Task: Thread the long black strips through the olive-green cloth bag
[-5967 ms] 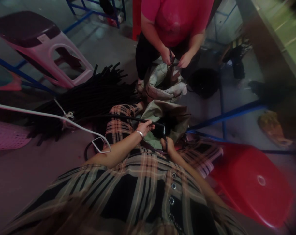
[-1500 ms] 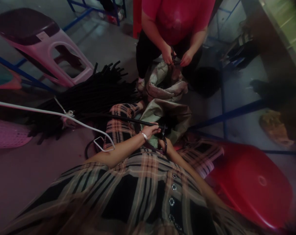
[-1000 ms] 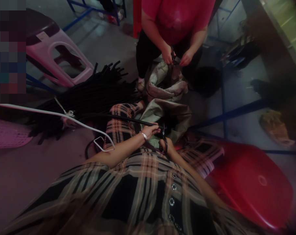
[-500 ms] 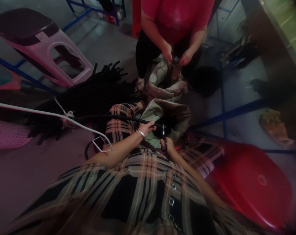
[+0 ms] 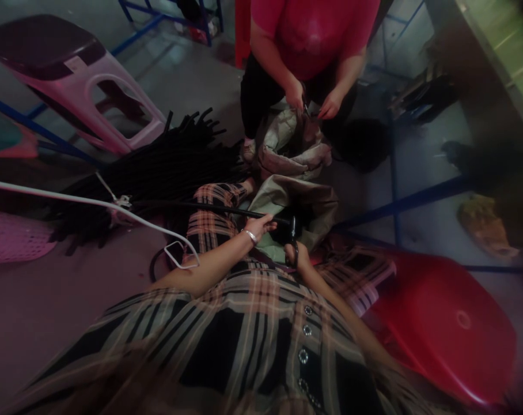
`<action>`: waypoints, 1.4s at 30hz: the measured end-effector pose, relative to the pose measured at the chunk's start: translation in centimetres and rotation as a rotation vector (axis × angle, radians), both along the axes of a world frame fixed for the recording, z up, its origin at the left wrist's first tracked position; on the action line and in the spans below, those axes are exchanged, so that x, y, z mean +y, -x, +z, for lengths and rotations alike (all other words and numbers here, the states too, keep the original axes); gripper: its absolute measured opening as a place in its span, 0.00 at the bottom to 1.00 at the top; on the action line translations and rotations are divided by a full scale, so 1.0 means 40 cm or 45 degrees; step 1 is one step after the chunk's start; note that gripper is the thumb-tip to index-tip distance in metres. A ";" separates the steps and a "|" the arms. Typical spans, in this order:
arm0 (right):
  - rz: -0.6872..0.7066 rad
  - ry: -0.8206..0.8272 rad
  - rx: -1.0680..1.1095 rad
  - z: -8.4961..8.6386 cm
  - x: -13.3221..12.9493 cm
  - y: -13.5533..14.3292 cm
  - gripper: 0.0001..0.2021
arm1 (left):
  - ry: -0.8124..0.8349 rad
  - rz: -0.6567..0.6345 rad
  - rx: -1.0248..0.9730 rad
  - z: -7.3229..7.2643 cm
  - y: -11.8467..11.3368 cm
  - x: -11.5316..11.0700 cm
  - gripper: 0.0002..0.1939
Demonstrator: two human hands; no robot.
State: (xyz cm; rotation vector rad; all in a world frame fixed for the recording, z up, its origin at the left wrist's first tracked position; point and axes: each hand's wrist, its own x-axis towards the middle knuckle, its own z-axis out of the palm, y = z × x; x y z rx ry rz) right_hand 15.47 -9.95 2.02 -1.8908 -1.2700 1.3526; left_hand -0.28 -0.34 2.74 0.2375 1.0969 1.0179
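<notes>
My left hand (image 5: 261, 226), with a bracelet at the wrist, is closed around a long thin black strip (image 5: 218, 208) near its right end. The strip runs left across my knee toward a dark bundle. Scissors (image 5: 293, 233) with black handles are gripped in my right hand (image 5: 296, 253), their blades pointing up at the strip's end. Below both hands lies an open pale sack (image 5: 326, 202) with dark contents.
Opposite, a person in a pink top (image 5: 313, 34) holds a dark tool above another sack (image 5: 279, 138). A tied bundle of black strips (image 5: 166, 167), a pink stool (image 5: 78, 80), a white bent rod (image 5: 93, 202) and a red stool (image 5: 455, 323) lie around.
The scissors and my right hand have shifted slightly right, and the blades look closer together. My left hand stays in nearly the same place on the strip.
</notes>
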 end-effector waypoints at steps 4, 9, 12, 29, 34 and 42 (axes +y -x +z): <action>0.084 0.065 0.074 0.004 -0.001 0.007 0.10 | -0.029 0.010 -0.045 0.000 0.000 0.003 0.11; 0.186 0.024 0.100 0.011 -0.003 0.016 0.09 | -0.052 -0.037 -0.073 0.002 -0.008 -0.007 0.12; 0.214 0.030 0.107 0.012 -0.001 0.017 0.08 | -0.054 -0.083 -0.084 0.009 -0.014 -0.018 0.11; 0.112 0.060 -0.063 0.012 0.009 0.024 0.08 | -0.039 -0.143 -0.042 0.020 -0.023 -0.032 0.07; 0.133 -0.042 -0.105 0.009 -0.003 0.019 0.09 | -0.043 -0.127 -0.039 0.018 -0.020 -0.030 0.07; 0.140 -0.010 -0.080 0.011 0.004 0.018 0.09 | -0.038 -0.173 -0.003 0.029 -0.023 -0.033 0.08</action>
